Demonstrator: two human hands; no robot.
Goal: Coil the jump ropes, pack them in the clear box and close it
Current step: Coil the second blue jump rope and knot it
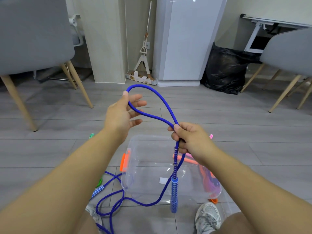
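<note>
The head view looks down at a grey plank floor [168, 102] with both bare arms reaching forward. The right hand [189, 139] is clenched around a blue jump rope [162, 105], pinching two strands together where they cross, thumb on top. From that grip the rope rises in one loop toward the left hand [123, 114]. The left hand is open, fingers spread and loose; the far end of the loop runs over its thumb and across the palm, so the hand props the loop rather than grips it.

Below the right hand one strand hangs straight down, passes through a short metal spring section, and ends in a blue patterned handle [174, 195] that dangles upright in front of the clear box [133, 166]. The second strand drops beside it, sweeps across the floor by the box's near left corner and lies in slack curls between the person's shoes. The rope's other handle [98, 190], blue and white checked, lies on the floor left of the box.

The clear box sits open on the floor, just beyond the grey sneaker [208, 215], with an orange latch [123, 162] on its left wall. Pink and orange rope [211, 181] lies along its right side; whether inside or behind the wall I cannot tell. A green rope handle [91, 135] peeks out from behind the left forearm.
</note>
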